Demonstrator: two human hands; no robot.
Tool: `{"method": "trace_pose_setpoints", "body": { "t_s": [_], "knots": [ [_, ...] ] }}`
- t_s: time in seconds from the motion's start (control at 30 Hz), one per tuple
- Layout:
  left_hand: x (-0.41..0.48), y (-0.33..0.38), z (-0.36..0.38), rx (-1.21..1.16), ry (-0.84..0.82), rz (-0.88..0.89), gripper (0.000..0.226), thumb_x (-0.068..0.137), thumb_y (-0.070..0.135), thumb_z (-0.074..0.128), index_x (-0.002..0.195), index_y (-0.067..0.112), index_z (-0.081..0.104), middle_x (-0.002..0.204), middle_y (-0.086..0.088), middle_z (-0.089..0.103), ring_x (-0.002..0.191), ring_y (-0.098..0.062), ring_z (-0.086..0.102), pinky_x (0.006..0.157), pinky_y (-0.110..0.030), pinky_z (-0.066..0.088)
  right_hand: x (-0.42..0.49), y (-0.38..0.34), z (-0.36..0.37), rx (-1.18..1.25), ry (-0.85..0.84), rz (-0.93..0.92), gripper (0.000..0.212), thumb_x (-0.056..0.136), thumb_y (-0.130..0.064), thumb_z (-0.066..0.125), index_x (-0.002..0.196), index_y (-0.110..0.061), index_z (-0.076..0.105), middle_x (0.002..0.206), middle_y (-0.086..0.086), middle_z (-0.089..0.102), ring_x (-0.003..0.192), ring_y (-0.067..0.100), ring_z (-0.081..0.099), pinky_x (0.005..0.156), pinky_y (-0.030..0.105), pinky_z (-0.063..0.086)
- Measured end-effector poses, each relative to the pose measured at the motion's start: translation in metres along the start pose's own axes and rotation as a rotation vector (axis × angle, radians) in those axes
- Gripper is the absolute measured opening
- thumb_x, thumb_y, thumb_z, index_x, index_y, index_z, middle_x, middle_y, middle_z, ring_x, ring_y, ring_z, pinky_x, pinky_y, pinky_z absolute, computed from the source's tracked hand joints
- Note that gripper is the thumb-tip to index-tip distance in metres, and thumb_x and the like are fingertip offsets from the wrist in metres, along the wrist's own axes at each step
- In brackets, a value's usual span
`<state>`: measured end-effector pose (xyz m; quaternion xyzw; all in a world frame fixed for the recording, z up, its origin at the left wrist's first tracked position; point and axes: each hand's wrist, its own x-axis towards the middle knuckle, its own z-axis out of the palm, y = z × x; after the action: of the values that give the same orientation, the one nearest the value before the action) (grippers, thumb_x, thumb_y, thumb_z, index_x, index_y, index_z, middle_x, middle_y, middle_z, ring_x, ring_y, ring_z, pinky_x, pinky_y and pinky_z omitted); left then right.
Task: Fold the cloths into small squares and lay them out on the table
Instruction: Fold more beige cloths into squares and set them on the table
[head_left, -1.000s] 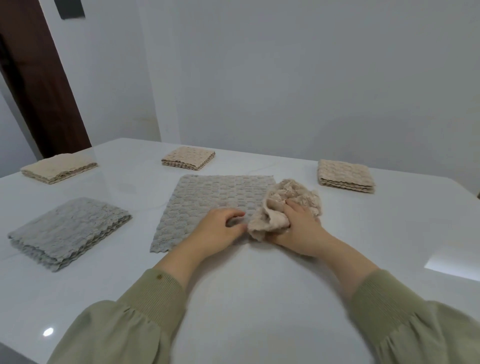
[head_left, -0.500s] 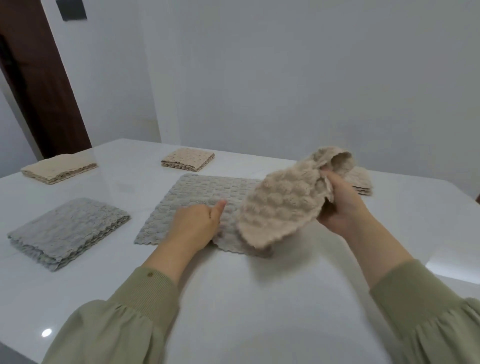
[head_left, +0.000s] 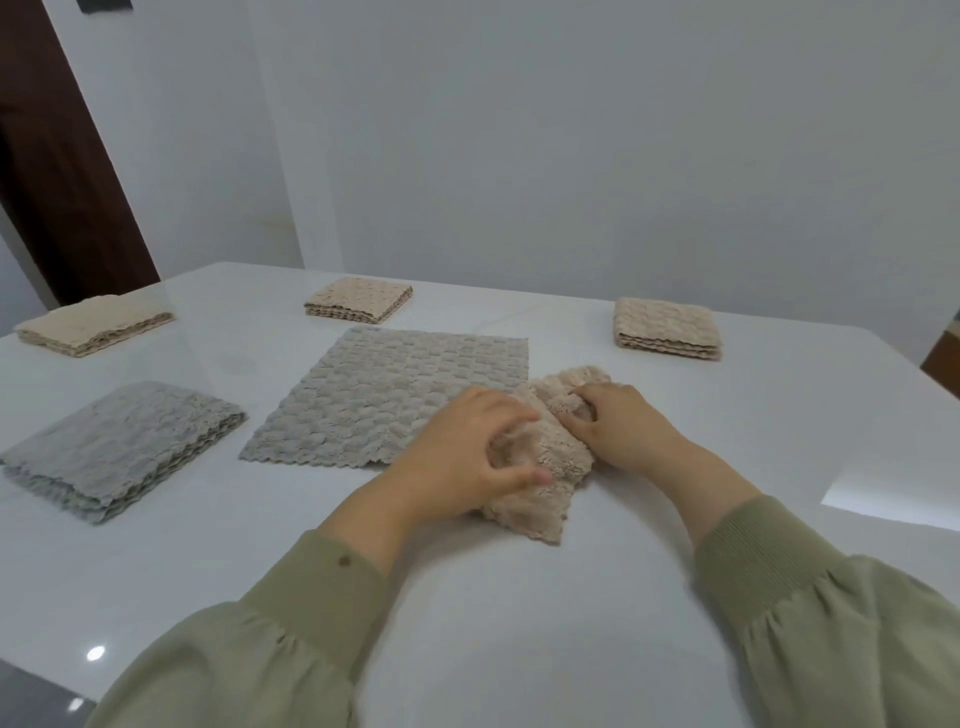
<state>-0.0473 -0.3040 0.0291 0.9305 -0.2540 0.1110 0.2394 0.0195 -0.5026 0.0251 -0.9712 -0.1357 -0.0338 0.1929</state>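
A crumpled beige cloth (head_left: 545, 457) lies on the white table (head_left: 467, 597) in front of me. My left hand (head_left: 467, 452) grips its near left part with curled fingers. My right hand (head_left: 618, 426) holds its far right part, fingers dug into the fabric. A grey cloth (head_left: 395, 395) lies spread flat just left of the beige one, its right corner under the beige cloth and my left hand.
Folded cloths lie around: a grey stack (head_left: 114, 447) at the left, beige stacks at the far left (head_left: 93, 325), far middle (head_left: 358, 300) and far right (head_left: 667, 328). A dark wooden door frame (head_left: 57, 156) stands behind the table's left corner.
My right hand lifted the beige cloth up off the grey one, then brought it down onto the table nearer to me. My left hand left the grey cloth and took hold of the beige one.
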Motion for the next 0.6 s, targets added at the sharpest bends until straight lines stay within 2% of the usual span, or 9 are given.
{"method": "trace_pose_setpoints", "body": {
  "t_s": [0.07, 0.13, 0.2, 0.27, 0.37, 0.43, 0.5, 0.57, 0.6],
  "knots": [
    [0.003, 0.010, 0.018, 0.187, -0.075, 0.050, 0.072, 0.068, 0.072, 0.057, 0.125, 0.027, 0.054, 0.127, 0.010, 0.049, 0.118, -0.008, 0.037, 0.104, -0.030, 0.030, -0.009, -0.003, -0.003, -0.077, 0.070, -0.004, 0.032, 0.092, -0.044, 0.047, 0.070, -0.021, 0.045, 0.085, 0.003, 0.053, 0.097, 0.029, 0.052, 0.076, 0.035, 0.041],
    [0.004, 0.015, 0.029, 0.307, -0.082, 0.023, 0.064, 0.070, 0.067, 0.058, 0.120, 0.027, 0.053, 0.123, 0.009, 0.049, 0.114, -0.012, 0.041, 0.100, -0.031, 0.034, -0.016, -0.007, -0.005, -0.112, 0.088, -0.011, 0.032, 0.093, -0.043, 0.045, 0.071, -0.020, 0.044, 0.082, 0.000, 0.048, 0.096, 0.027, 0.052, 0.076, 0.035, 0.040],
    [0.003, 0.017, 0.028, 0.282, -0.016, 0.024, 0.044, 0.077, 0.047, 0.058, 0.114, 0.023, 0.054, 0.114, 0.007, 0.052, 0.108, -0.015, 0.046, 0.091, -0.029, 0.039, -0.022, -0.007, -0.011, -0.157, 0.030, -0.017, 0.027, 0.090, -0.042, 0.044, 0.097, -0.019, 0.056, 0.095, 0.002, 0.055, 0.106, 0.026, 0.050, 0.087, 0.038, 0.040],
    [0.001, 0.019, 0.025, 0.216, 0.014, 0.010, 0.031, 0.080, 0.025, 0.055, 0.111, 0.021, 0.057, 0.108, 0.006, 0.056, 0.103, -0.017, 0.051, 0.081, -0.028, 0.040, -0.027, -0.005, -0.020, -0.199, -0.141, -0.023, 0.055, 0.084, -0.042, 0.044, 0.136, -0.025, 0.042, 0.127, 0.004, 0.053, 0.125, 0.025, 0.038, 0.106, 0.046, 0.027],
    [0.000, 0.020, 0.019, 0.080, 0.115, -0.107, 0.030, 0.080, 0.014, 0.054, 0.107, 0.021, 0.064, 0.101, 0.006, 0.063, 0.096, -0.017, 0.055, 0.076, -0.026, 0.040, -0.034, -0.006, -0.025, -0.150, -0.266, -0.069, 0.075, 0.079, -0.034, 0.053, 0.147, -0.029, 0.021, 0.147, 0.002, 0.034, 0.138, 0.024, 0.022, 0.114, 0.052, 0.010],
    [0.001, 0.020, 0.013, -0.066, 0.232, -0.201, 0.025, 0.080, 0.011, 0.056, 0.100, 0.019, 0.068, 0.092, 0.005, 0.062, 0.089, -0.016, 0.055, 0.074, -0.026, 0.040, -0.032, -0.008, -0.024, -0.091, -0.193, -0.131, 0.074, 0.067, -0.038, 0.052, 0.139, -0.032, 0.037, 0.139, -0.003, 0.042, 0.132, 0.022, 0.032, 0.110, 0.051, 0.023],
    [0.004, 0.017, 0.008, -0.197, 0.339, -0.253, 0.021, 0.082, 0.007, 0.056, 0.093, 0.016, 0.071, 0.088, 0.005, 0.059, 0.086, -0.014, 0.054, 0.075, -0.025, 0.039, -0.027, -0.013, -0.018, 0.007, -0.057, -0.248, 0.045, 0.060, -0.034, 0.049, 0.103, -0.028, 0.063, 0.104, -0.008, 0.056, 0.106, 0.021, 0.050, 0.094, 0.046, 0.040],
    [0.004, 0.015, 0.004, -0.322, 0.402, -0.317, 0.020, 0.083, 0.004, 0.056, 0.089, 0.015, 0.072, 0.087, 0.006, 0.061, 0.086, -0.011, 0.056, 0.075, -0.020, 0.041, -0.025, -0.018, -0.013, 0.132, 0.078, -0.302, 0.004, 0.065, -0.020, 0.053, 0.065, -0.017, 0.056, 0.075, -0.005, 0.057, 0.078, 0.021, 0.052, 0.076, 0.043, 0.046],
    [0.003, 0.014, 0.002, -0.363, 0.419, -0.353, 0.020, 0.085, 0.005, 0.055, 0.087, 0.016, 0.072, 0.086, 0.006, 0.064, 0.085, -0.010, 0.057, 0.073, -0.016, 0.042, -0.026, -0.021, -0.013, 0.187, 0.108, -0.269, 0.008, 0.069, -0.013, 0.057, 0.061, -0.013, 0.054, 0.073, 0.000, 0.060, 0.075, 0.021, 0.053, 0.073, 0.040, 0.047]
  ]
}}
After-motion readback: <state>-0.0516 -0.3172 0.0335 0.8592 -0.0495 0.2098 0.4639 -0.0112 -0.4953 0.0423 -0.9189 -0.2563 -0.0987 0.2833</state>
